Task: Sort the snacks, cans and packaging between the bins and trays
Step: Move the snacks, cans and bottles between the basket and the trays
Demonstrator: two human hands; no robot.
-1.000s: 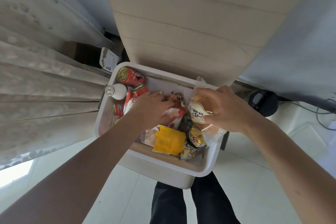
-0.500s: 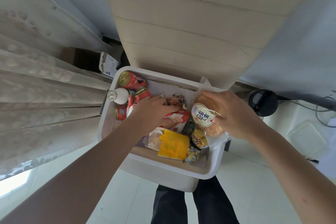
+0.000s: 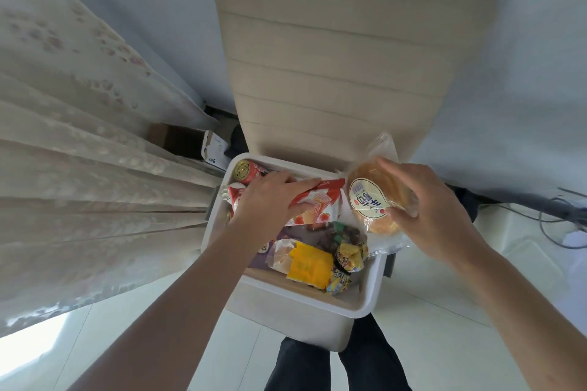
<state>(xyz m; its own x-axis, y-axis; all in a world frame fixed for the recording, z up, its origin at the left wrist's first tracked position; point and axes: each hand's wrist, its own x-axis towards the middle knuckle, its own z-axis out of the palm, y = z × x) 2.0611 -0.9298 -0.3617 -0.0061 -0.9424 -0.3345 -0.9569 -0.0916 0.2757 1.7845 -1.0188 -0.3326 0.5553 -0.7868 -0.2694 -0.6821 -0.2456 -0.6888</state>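
One white bin point(image 3: 286, 314), seemingly tiled floor point(image 3: 428, 343), curtain point(image 3: 79, 200)

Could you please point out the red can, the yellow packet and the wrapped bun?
red can point(image 3: 242, 170): head view, on its gold top.
yellow packet point(image 3: 309, 265): head view, on its front face.
wrapped bun point(image 3: 368, 200): head view, on its round label.

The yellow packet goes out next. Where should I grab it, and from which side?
Probably pinch the yellow packet by its near edge, from above: it lies flat and uncovered atop the pile in the white bin, and a knotted snack bag crowds its right edge.
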